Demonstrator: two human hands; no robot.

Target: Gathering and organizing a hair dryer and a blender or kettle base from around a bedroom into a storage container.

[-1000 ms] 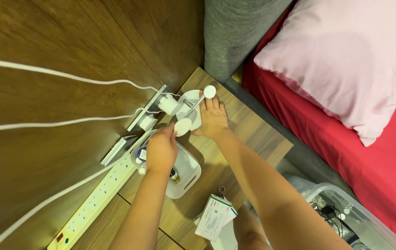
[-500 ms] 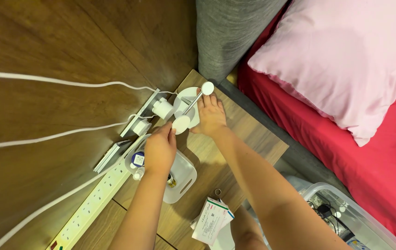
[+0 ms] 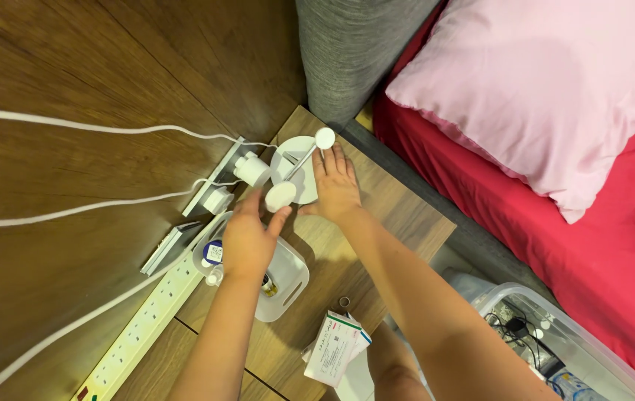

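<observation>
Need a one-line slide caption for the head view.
Both hands at a white stand on a wooden bedside table: left hand pinches its round pad, right hand steadies the base.

A home bedroom: a bed with a red sheet (image 3: 614,245) and pink pillow (image 3: 548,96) stands just beside a small wooden bedside table (image 3: 384,223), with a white power strip (image 3: 146,327) along the table's far side.

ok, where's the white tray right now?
Head view, lower left of centre: white tray on the wooden table, under the left hand, beside the power strip.
</observation>
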